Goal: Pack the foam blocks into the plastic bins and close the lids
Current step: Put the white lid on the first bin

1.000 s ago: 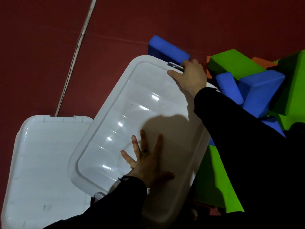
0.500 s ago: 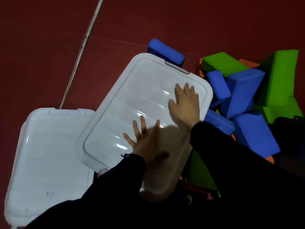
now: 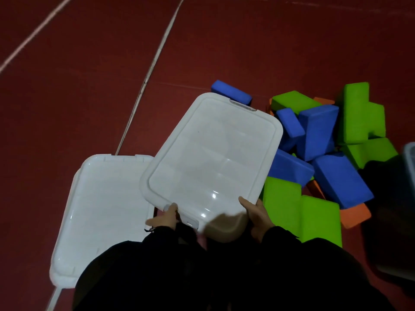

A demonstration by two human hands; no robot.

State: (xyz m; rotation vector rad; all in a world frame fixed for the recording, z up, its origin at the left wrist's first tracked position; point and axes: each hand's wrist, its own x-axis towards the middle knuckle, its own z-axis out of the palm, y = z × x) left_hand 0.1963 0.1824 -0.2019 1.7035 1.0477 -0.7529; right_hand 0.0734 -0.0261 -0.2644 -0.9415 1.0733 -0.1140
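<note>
A white plastic bin with its lid (image 3: 213, 151) on lies tilted on the red floor in the middle of the head view. My left hand (image 3: 165, 217) holds its near-left corner beside a grey latch, thumb on the rim. At the near-right edge, my right hand (image 3: 258, 215) grips the lid with the thumb on top. Loose foam blocks are piled to the right: blue blocks (image 3: 318, 131), green blocks (image 3: 357, 113) and an orange block (image 3: 354, 216). One blue block (image 3: 231, 93) lies behind the bin.
A second white lidded bin (image 3: 103, 209) sits at the left, partly under the middle one. The corner of a grey bin (image 3: 409, 158) shows at the right edge. White lines (image 3: 152, 63) cross the red floor. My dark sleeves fill the bottom.
Both hands left the top of the lid and drew back to the bin's near edge, which they now hold. The view has pulled back and up.
</note>
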